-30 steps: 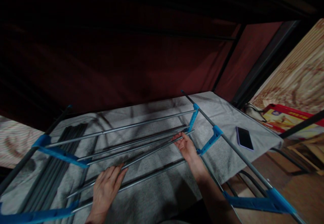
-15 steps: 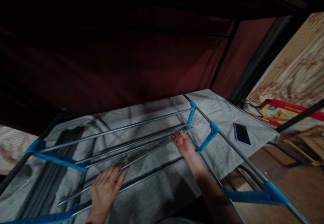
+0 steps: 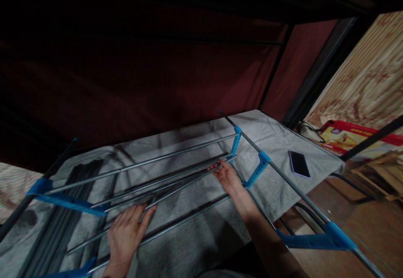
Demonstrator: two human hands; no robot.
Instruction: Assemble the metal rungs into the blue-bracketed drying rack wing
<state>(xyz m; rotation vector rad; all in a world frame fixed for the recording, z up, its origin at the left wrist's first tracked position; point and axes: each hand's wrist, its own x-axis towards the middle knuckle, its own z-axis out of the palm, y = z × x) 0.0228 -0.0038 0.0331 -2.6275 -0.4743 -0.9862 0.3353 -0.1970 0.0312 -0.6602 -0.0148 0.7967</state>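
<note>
In the head view, a metal rod [image 3: 178, 189], slanted from 8 to 2 o'clock over grey cloth [image 3: 182, 242], is held in the closed grip of left hand [image 3: 126, 232] and right hand [image 3: 228, 180]. Light, stiff, slick handling is expected, best controlled near both ends.

The bare left hand [image 3: 125, 232] hides part of a slim grey metal rod [image 3: 179, 189], the view's bottom edge crops the lower-left blue plastic bracket [image 3: 75, 271], and lettering on the red-and-yellow box [image 3: 333, 137] is unreadable.
</note>
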